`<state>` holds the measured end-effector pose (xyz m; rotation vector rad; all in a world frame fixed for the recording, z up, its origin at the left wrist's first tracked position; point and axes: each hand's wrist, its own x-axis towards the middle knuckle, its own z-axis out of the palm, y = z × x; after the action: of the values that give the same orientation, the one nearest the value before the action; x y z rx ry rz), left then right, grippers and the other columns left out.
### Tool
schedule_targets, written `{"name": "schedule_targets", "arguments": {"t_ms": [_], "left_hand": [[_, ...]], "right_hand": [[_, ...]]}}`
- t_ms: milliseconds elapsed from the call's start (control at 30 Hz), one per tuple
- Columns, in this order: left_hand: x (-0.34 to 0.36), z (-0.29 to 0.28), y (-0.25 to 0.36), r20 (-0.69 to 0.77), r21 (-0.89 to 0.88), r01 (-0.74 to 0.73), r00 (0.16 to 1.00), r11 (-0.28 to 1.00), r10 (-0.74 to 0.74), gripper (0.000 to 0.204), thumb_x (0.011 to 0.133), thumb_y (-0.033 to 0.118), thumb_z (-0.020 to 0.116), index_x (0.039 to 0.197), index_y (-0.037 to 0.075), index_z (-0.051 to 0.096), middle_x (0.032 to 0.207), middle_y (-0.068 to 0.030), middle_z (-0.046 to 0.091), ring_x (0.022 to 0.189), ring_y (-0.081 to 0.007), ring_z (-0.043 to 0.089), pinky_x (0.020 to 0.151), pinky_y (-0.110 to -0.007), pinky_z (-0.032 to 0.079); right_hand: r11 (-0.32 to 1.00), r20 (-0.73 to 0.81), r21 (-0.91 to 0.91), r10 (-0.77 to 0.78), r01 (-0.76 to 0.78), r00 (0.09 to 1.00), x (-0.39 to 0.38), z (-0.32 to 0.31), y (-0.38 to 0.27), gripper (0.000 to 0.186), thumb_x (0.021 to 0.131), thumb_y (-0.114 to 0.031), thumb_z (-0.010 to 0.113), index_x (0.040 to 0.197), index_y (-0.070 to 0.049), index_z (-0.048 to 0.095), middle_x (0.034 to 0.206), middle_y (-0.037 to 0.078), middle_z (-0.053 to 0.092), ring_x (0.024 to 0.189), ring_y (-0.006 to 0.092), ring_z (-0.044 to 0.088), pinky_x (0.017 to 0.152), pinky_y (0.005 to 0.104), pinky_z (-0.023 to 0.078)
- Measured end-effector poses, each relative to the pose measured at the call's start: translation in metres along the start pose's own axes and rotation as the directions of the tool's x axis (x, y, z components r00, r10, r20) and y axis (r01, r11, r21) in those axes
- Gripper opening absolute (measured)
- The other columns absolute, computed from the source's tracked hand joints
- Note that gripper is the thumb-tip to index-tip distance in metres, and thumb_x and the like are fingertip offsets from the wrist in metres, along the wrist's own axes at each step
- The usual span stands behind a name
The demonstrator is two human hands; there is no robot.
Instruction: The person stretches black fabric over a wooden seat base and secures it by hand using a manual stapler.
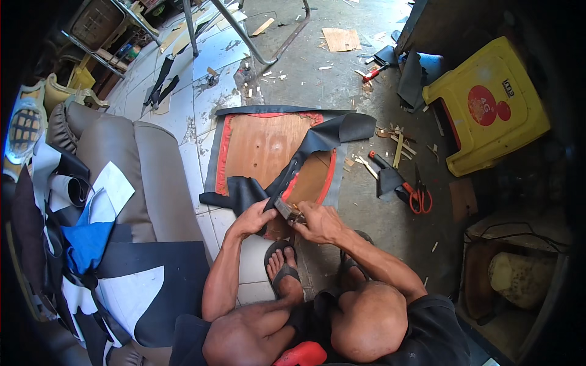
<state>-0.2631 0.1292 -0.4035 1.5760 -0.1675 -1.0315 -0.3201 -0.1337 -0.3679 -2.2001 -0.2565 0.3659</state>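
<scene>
Below, both hands (287, 218) grip black vinyl (317, 143) over board (262, 146)

The only label in view is a round red sticker (482, 105) on the seat of the yellow plastic stool (488, 104) lying on its side. A smaller red dot (503, 110) sits just beside the sticker, and a small dark rectangular tag (508, 89) is nearby on the same seat.

Bright daylight, dark fisheye-bent edges
</scene>
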Motion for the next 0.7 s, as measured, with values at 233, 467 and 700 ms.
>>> {"name": "schedule_targets", "arguments": {"t_ms": [233, 467, 700], "left_hand": [[0.000, 0.013, 0.027, -0.028, 0.080, 0.021, 0.999, 0.997, -0.019, 0.043, 0.103, 0.021, 0.069, 0.141, 0.002, 0.061, 0.129, -0.0038, 0.069, 0.116, -0.0135, 0.061, 0.104, -0.033, 0.048], [-0.001, 0.033, 0.047, -0.115, 0.375, 0.052, 0.993, 0.925, -0.009, 0.052, 0.092, 0.014, 0.072, 0.142, 0.003, 0.061, 0.133, -0.0120, 0.069, 0.125, -0.0241, 0.061, 0.109, -0.040, 0.047], [-0.047, 0.100, 0.036, -0.041, 0.975, -0.118, 0.736, 0.187, 0.675, 0.057, 0.088, 0.008, 0.062, 0.145, 0.009, 0.063, 0.141, -0.0159, 0.067, 0.133, -0.0329, 0.063, 0.110, -0.051, 0.048]], "right_hand": [[0.996, 0.078, -0.087, 0.014, -0.007, 0.997, 0.013, 0.013, 0.010, 0.041, 0.086, -0.032, 0.075, 0.110, 0.000, 0.062, 0.105, 0.028, 0.073, 0.095, 0.0458, 0.072, 0.080, 0.0545, 0.058], [0.991, 0.118, -0.132, -0.013, 0.029, 0.993, -0.041, -0.041, 0.051, 0.044, 0.084, -0.025, 0.078, 0.121, -0.005, 0.066, 0.111, 0.022, 0.070, 0.104, 0.0423, 0.070, 0.088, 0.0513, 0.056], [0.847, -0.388, -0.408, 0.177, -0.341, 0.904, -0.139, -0.059, 0.142, 0.047, 0.076, -0.013, 0.081, 0.120, -0.003, 0.065, 0.107, 0.018, 0.067, 0.105, 0.0410, 0.062, 0.090, 0.0505, 0.050]]}}
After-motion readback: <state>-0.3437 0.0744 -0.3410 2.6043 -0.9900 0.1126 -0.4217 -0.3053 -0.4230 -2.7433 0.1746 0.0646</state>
